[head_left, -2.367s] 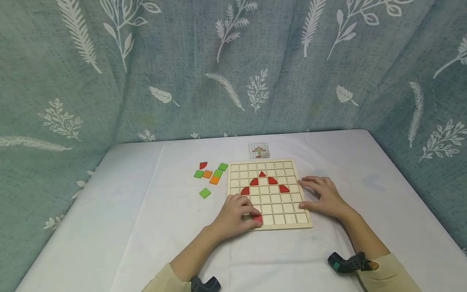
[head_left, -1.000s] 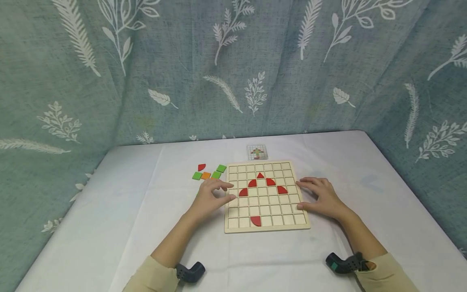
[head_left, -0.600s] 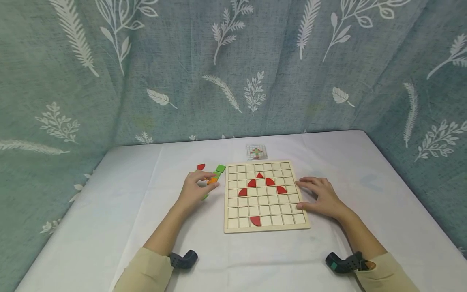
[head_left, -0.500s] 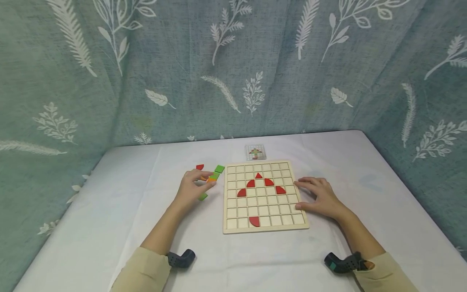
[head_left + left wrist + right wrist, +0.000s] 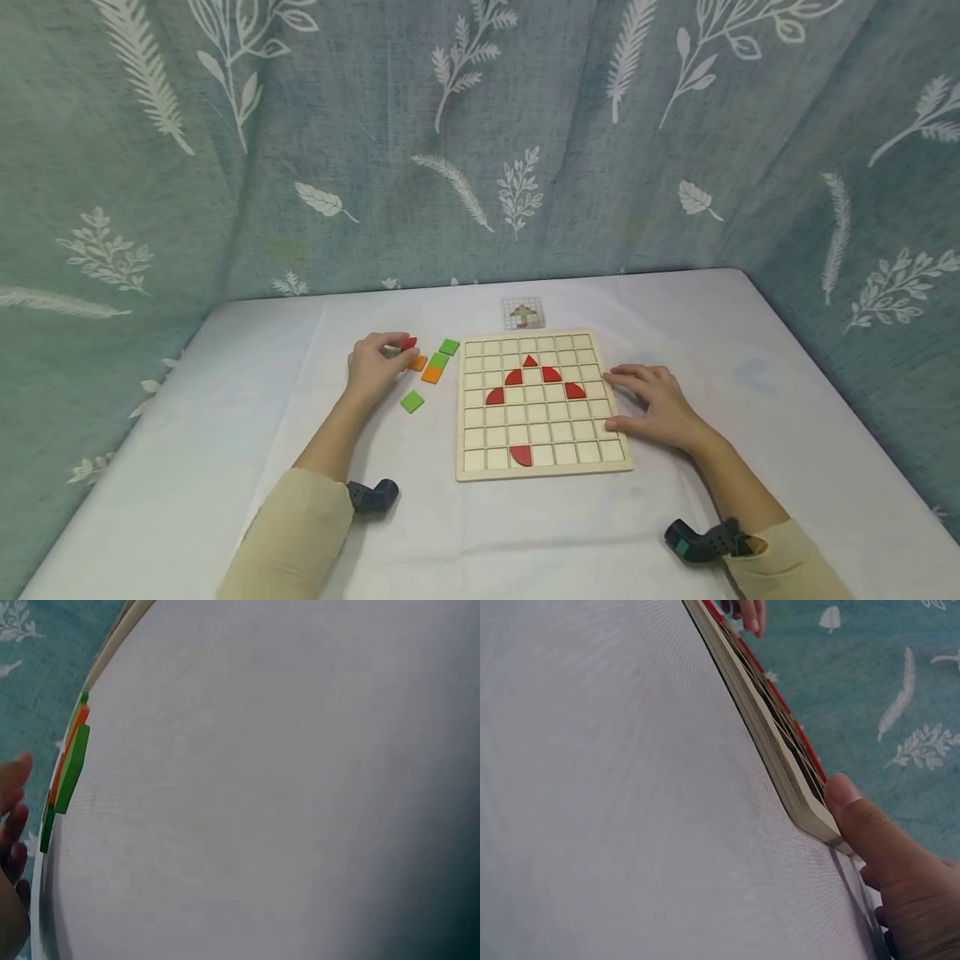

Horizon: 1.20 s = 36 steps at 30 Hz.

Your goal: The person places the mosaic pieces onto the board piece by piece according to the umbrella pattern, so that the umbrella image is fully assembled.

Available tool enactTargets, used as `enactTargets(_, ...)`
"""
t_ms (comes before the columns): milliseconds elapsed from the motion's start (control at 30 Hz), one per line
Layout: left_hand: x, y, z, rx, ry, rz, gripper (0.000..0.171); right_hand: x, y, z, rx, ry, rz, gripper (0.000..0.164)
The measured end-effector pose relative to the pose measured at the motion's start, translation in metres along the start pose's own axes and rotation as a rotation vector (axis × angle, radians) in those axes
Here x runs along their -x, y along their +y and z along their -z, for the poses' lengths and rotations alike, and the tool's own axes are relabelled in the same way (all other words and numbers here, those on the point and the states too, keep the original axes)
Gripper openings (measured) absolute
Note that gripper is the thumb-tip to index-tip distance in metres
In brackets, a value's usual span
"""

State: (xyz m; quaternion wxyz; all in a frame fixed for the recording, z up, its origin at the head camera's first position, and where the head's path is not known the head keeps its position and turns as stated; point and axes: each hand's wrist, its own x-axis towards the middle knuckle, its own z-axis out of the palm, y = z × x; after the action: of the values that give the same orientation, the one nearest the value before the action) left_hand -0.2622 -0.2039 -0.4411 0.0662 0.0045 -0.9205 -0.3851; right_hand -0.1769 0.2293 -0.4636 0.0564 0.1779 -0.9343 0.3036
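My left hand [image 5: 373, 364] is over the loose tiles left of the board, its thumb and index finger parted around a red quarter-circle tile [image 5: 408, 342]. Whether they pinch that tile is hard to see; no tile shows between the fingers [image 5: 13, 802] in the left wrist view. My right hand [image 5: 657, 406] rests at the right edge of the wooden grid board [image 5: 544, 476], fingers spread. The right wrist view has its thumb [image 5: 862, 821] against the board's corner. On the board lie a red triangle [image 5: 529, 361] and several red quarter-circles, one [image 5: 521, 456] in the bottom row.
Green tiles [image 5: 449, 347] and orange tiles [image 5: 431, 374] lie between my left hand and the board. One green tile [image 5: 412, 402] sits apart, nearer me. A small pattern card [image 5: 522, 312] lies behind the board. A leaf-patterned cloth [image 5: 465, 192] hangs behind the white table.
My left hand has let go of the red quarter-circle in the bottom row and moved left and away from me, to the loose tiles. My right hand has stayed at the board's edge.
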Motion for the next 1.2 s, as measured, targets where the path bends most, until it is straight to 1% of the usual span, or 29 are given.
enactTargets(100,-0.008,-0.002,-0.002,-0.067,0.03,0.059,0.041,0.0,0.001,0.001,-0.002,0.003,0.008,0.073)
enactTargets(133,-0.011,-0.003,-0.002,-0.075,0.037,0.077,0.041,0.0,0.002,0.001,-0.003,0.005,0.015,0.072)
enactTargets(233,-0.014,-0.007,-0.001,-0.11,0.039,0.1,0.043,0.0,0.003,0.001,-0.006,0.007,0.026,0.072)
enactTargets(433,-0.018,-0.007,0.0,-0.159,0.007,0.111,0.042,-0.001,0.002,0.0,-0.006,0.01,0.024,0.072)
enactTargets(700,-0.019,-0.004,0.001,-0.193,0.015,0.089,0.038,0.0,0.0,0.0,-0.004,0.013,0.003,0.072)
enactTargets(833,-0.017,-0.004,0.002,-0.178,0.036,0.088,0.038,0.0,0.0,0.001,-0.006,0.017,0.006,0.072)
enactTargets(1033,-0.009,-0.007,0.001,-0.091,0.085,0.126,0.04,0.0,0.002,0.0,0.001,0.013,0.018,0.072)
enactTargets(1200,-0.001,-0.005,0.001,-0.033,0.133,0.095,0.038,0.0,0.003,-0.001,-0.001,0.017,0.03,0.071)
